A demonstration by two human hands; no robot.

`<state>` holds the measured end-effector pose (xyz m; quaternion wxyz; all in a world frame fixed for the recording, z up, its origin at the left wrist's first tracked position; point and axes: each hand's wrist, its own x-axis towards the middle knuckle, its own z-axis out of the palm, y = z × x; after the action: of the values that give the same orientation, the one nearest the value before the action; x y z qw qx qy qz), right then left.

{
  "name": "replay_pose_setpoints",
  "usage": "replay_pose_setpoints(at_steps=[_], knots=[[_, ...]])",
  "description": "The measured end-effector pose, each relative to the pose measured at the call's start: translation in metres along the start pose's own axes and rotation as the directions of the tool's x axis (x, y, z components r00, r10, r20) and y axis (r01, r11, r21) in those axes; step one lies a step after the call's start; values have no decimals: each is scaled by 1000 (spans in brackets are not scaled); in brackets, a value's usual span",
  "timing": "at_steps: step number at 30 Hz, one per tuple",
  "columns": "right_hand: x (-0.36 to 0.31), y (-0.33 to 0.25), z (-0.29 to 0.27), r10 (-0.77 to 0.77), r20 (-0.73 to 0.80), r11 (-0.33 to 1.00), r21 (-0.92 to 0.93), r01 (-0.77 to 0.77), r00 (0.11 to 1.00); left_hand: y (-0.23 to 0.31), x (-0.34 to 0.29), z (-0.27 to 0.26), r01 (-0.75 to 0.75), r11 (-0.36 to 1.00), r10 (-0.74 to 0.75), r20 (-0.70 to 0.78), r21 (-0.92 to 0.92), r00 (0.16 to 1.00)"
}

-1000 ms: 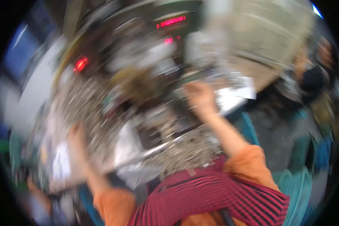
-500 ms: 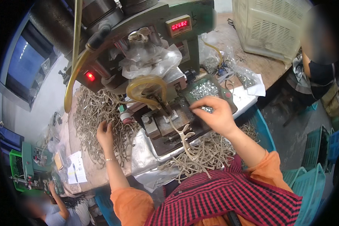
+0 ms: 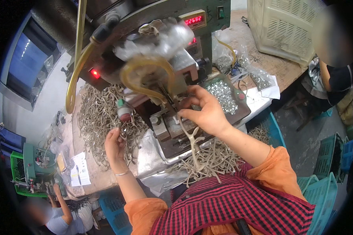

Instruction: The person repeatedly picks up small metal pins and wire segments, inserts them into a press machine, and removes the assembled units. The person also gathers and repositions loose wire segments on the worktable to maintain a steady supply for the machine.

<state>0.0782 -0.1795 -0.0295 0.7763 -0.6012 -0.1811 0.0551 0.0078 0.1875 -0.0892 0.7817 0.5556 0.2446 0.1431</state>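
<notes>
My right hand [image 3: 208,115] reaches in at the press's tooling [image 3: 170,103], thumb and fingers bent close around its tip; whatever they pinch is too small or hidden to tell. A forked, dull metal piece [image 3: 193,141] extends from the tooling toward me, its upper end by my right thumb. My left hand [image 3: 114,145] is curled at the edge of a big heap of similar curved metal pieces [image 3: 100,121]; what its fingers hold, if anything, cannot be made out. Right of the press, small shiny parts [image 3: 222,96] fill a dark tray [image 3: 243,107].
A second heap of forked pieces [image 3: 219,160] lies before the press, against my checked apron. A red-topped button box [image 3: 124,113] stands by the left heap. Blue crates [image 3: 276,127] flank the table. Two other people are nearby, at lower left and upper right.
My right hand has moved left from the tray of shiny parts to the tooling. The left hand has shifted slightly down and its fingers have curled. The view has shifted a little.
</notes>
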Motion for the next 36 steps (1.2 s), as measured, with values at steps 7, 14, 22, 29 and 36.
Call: replay_pose_setpoints(at_steps=[7,14,22,29,36], knots=[[-16,-14,17,-59,-67,998,8,59,996,24,-2,-3,79,547,232,242,-833,942],[-40,-32,-29,-267,105,753,-597,276,958,36,-126,106,-321,843,527,548,-431,650],[-76,44,-117,-429,-106,126,-990,-57,897,4,-155,173,-973,-163,640,768,162,20],[-46,53,-108,-488,-11,152,-986,73,873,-3,-151,183,-969,-242,702,699,55,-136],[-16,46,-107,-458,-117,374,-925,72,881,-12,-129,182,-971,-216,643,764,102,-63]])
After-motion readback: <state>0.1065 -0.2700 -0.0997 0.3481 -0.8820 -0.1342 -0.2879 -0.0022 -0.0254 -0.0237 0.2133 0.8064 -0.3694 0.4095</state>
